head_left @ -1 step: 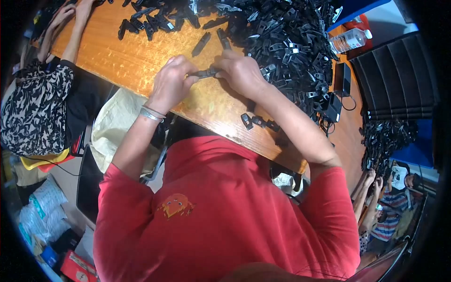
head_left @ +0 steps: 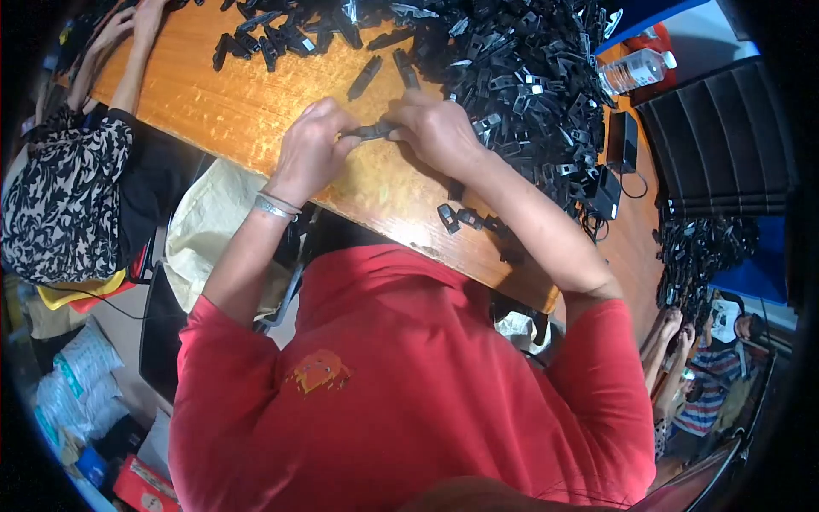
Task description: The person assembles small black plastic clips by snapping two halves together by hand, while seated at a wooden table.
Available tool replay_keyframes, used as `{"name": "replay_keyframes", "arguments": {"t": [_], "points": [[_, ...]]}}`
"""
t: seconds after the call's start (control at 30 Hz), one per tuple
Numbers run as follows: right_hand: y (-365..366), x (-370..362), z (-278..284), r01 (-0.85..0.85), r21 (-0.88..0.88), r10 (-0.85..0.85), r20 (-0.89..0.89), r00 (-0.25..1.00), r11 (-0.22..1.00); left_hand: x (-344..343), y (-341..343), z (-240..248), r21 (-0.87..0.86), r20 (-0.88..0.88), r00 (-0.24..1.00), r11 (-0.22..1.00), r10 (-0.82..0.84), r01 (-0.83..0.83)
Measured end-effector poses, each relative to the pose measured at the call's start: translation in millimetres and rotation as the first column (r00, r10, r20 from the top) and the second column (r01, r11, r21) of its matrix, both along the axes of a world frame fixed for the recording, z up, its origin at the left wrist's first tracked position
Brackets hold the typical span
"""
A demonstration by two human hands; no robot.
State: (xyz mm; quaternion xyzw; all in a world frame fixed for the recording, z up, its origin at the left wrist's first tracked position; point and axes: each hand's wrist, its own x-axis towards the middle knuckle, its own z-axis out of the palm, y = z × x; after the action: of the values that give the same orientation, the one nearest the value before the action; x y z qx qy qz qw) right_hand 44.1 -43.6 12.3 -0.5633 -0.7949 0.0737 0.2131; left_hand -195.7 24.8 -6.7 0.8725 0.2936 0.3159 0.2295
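Between my two hands, just above the wooden table (head_left: 213,111), is a small dark plastic piece (head_left: 369,131), long and narrow. My left hand (head_left: 312,147) pinches its left end. The fingers of my right hand (head_left: 437,130) close on the other end and partly hide it. Beyond my hands lie a long black piece (head_left: 365,78) and another black piece (head_left: 405,68), close to my right fingertips. A big heap of similar black plastic pieces (head_left: 520,94) spreads past my right hand. Near the table's front edge sit several short black parts (head_left: 448,218), partly behind my right forearm.
At the right stand a clear plastic bottle (head_left: 636,73) and two black boxes (head_left: 622,143) with cables. More black pieces (head_left: 256,43) are scattered at the far edge. A co-worker's arms (head_left: 132,77) rest on the table at far left. A cream sack (head_left: 213,230) hangs below.
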Motion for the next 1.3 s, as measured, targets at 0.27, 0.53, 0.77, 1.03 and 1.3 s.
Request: {"name": "replay_keyframes", "arguments": {"t": [0.27, 0.53, 0.77, 1.03, 1.3], "points": [[7.6, -10.0, -3.0, -0.084, 0.035, 0.082, 0.066, 0.994, 0.996, -11.2, -8.5, -0.2, -0.009, -0.036, 0.999, 0.999, 0.041, -0.041], [-61.4, 63.0, 73.6, -0.152, -0.253, 0.154, -0.015, 0.988, 0.955, -152.0, 9.4, 50.2, -0.447, -0.300, 0.954, 0.885, -0.014, -0.128], [-93.0, 46.3, 39.4, -0.256, -0.188, 0.287, 0.160, 0.945, 0.948, -48.0, 18.6, 33.8, -0.243, -0.114, 0.991, 0.965, 0.073, -0.099], [-56.2, 24.4, 31.1, -0.087, -0.110, 0.108, 0.207, 0.972, 0.990, 49.8, 44.4, -1.0, 0.114, -0.128, 0.960, 0.966, 0.248, -0.234], [-65.3, 28.9, 17.6, -0.069, -0.093, 0.087, 0.213, 0.973, 0.993, 39.7, 28.3, -2.4, 0.073, -0.137, 0.972, 0.980, 0.194, -0.185]]}}
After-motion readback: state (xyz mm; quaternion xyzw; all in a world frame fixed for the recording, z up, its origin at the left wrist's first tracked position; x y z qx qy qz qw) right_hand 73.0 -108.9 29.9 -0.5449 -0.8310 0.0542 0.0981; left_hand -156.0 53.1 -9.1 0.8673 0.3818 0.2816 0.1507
